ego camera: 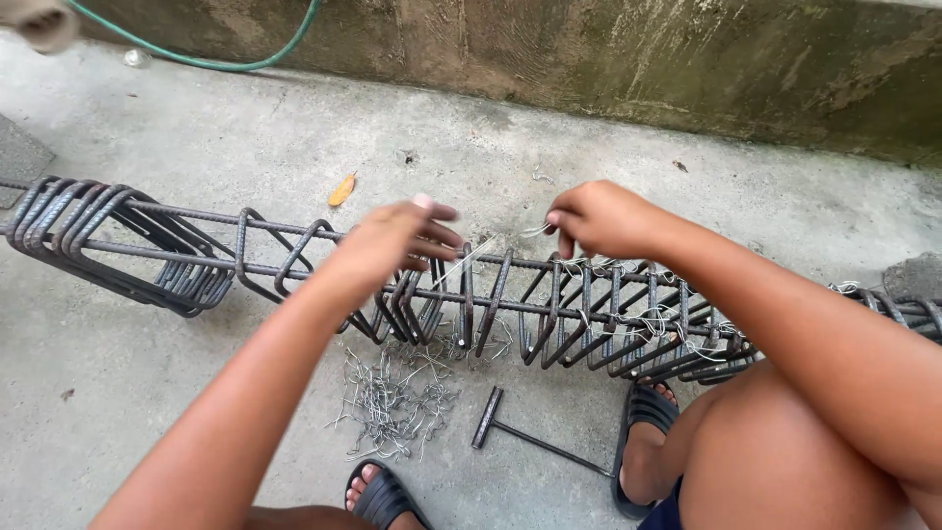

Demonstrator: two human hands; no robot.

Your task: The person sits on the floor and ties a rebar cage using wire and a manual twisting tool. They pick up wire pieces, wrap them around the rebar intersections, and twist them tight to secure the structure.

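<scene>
Concrete floor underneath, a rebar cage (549, 304) laid across it. A thin tie wire (469, 257) is pinched between left hand (397, 240) and right hand (599, 218), both held apart above the bars. Light, springy and easily kinked, it is best gripped near its ends.

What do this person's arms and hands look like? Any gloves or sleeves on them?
No gloves and no sleeves: both forearms are bare down to the left hand and the right hand. I see no watch, ring or band on either. Lower in view, the feet wear dark open-toed sandals.
</scene>
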